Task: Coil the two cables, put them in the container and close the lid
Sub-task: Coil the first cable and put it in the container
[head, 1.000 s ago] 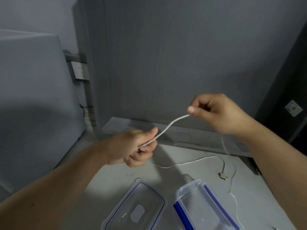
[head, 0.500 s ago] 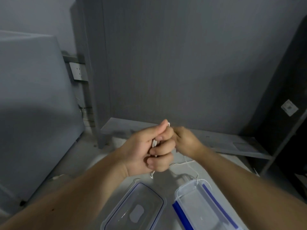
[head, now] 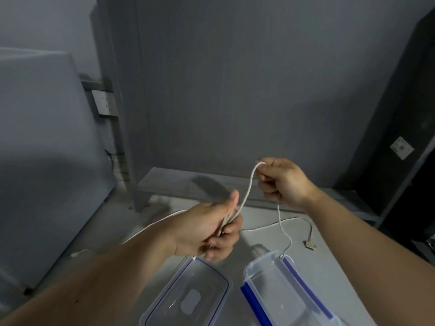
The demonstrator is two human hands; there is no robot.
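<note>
While the left hand (head: 207, 229) is fisted around gathered loops of a white cable (head: 248, 187), the right hand (head: 282, 182) pinches the same cable higher up, thumb and fingers closed on it. From the right hand the cable drops to the rim of the open clear container (head: 289, 300) with blue clips. A second cable (head: 292, 220) lies on the grey table (head: 329, 267), connector (head: 310, 245) at its end. The lid (head: 188, 300) lies just left of the container.
</note>
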